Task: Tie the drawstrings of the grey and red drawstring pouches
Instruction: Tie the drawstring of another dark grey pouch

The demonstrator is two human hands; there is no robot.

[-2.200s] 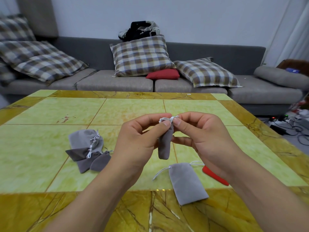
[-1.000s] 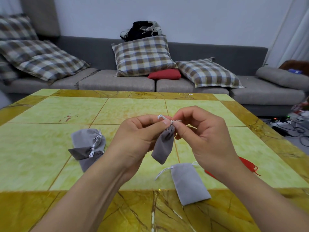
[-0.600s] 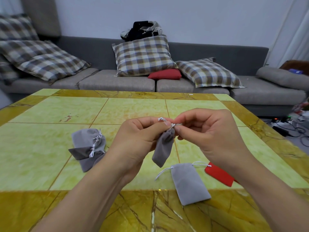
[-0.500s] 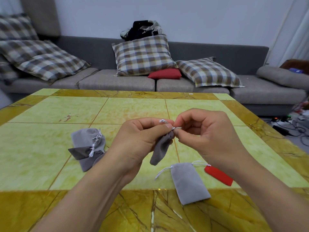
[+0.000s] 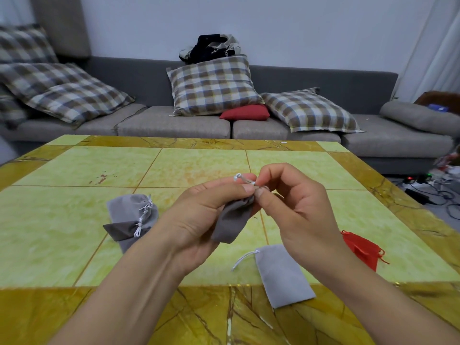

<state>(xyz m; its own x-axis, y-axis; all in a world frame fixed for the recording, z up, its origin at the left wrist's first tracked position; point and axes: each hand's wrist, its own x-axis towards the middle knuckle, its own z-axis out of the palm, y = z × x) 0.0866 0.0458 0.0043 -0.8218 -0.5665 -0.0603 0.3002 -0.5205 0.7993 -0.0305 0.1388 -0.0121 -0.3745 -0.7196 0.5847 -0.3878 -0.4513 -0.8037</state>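
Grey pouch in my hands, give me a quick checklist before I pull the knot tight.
1. Left hand grips the small grey velvet pouch at its neck: ok.
2. Right hand pinches the white drawstring: ok.
3. Knot formed and ready to tighten: cannot tell, fingertips cover it.
4. Pouch hangs above the yellow tiled table: ok.
5. Flat grey pouch on the table tied: not ok, cord lies loose.
6. Red pouch tied: cannot tell.

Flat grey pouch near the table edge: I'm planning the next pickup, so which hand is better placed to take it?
Right hand: the flat grey pouch lies just below its wrist, though both hands are busy now.
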